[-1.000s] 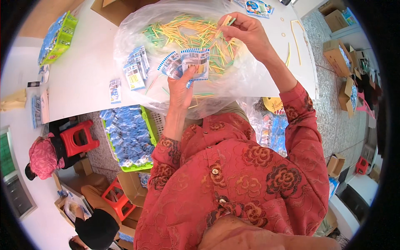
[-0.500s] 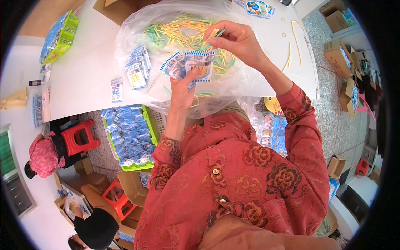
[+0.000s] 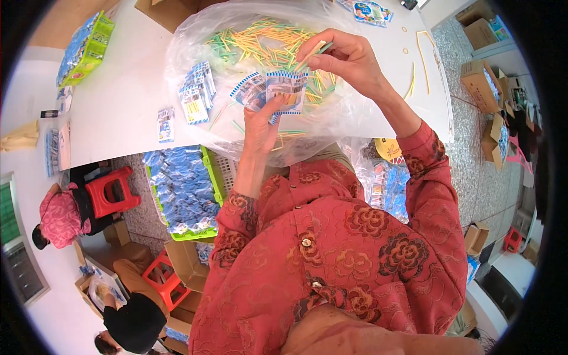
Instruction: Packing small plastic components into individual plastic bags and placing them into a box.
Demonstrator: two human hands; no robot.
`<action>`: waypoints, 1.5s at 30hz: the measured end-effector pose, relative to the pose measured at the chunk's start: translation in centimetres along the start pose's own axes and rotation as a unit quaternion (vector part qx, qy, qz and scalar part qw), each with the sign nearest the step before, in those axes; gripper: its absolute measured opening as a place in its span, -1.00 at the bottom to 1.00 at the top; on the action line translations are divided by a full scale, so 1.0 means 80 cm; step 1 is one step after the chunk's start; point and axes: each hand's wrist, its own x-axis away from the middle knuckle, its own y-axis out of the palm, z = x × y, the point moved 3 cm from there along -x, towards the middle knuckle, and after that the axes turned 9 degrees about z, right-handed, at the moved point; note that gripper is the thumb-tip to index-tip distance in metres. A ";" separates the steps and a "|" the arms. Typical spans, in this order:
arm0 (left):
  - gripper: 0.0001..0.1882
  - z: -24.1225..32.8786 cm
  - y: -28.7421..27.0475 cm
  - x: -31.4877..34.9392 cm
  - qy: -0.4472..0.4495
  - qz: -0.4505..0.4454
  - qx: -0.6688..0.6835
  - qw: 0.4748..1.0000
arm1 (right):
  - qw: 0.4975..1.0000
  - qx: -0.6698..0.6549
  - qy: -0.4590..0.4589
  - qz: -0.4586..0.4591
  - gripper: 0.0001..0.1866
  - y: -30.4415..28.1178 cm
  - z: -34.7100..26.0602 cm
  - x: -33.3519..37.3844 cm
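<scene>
My left hand (image 3: 261,125) is closed on a fanned bunch of small blue-and-white packets (image 3: 251,90), its thumb pressed across the front one. Just above and right of them, my right hand (image 3: 353,64) pinches a few thin yellow and dark green sticks (image 3: 315,54) between thumb and fingers. The sticks' lower ends come close to the top edge of the front packet; whether they touch it I cannot tell. Behind both hands a loose pile of yellow and green sticks (image 3: 269,44) lies on a clear plastic sheet or bag (image 3: 182,50).
More packets (image 3: 195,94) lie left of my hands on the white table (image 3: 124,100). A green basket (image 3: 220,177) full of blue packets sits below the table edge; another green basket (image 3: 97,50) stands far left. Two people and red stools (image 3: 112,189) are at lower left.
My right hand has shifted slightly right with the sticks, which now show more of their length. The packets in my left hand have hardly moved.
</scene>
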 end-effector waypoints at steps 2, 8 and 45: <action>-0.67 0.001 0.001 0.002 -0.003 0.004 -0.005 1.000 | 1.000 -0.015 0.010 -0.001 -0.86 0.001 0.003 -0.001; -0.66 0.004 0.006 0.007 -0.010 -0.008 -0.010 1.000 | 0.997 -0.064 0.042 -0.006 -0.88 0.006 0.011 0.001; -0.76 -0.004 0.008 0.008 -0.028 0.028 0.030 0.999 | 0.986 0.164 0.019 -0.017 -0.69 0.024 0.040 0.004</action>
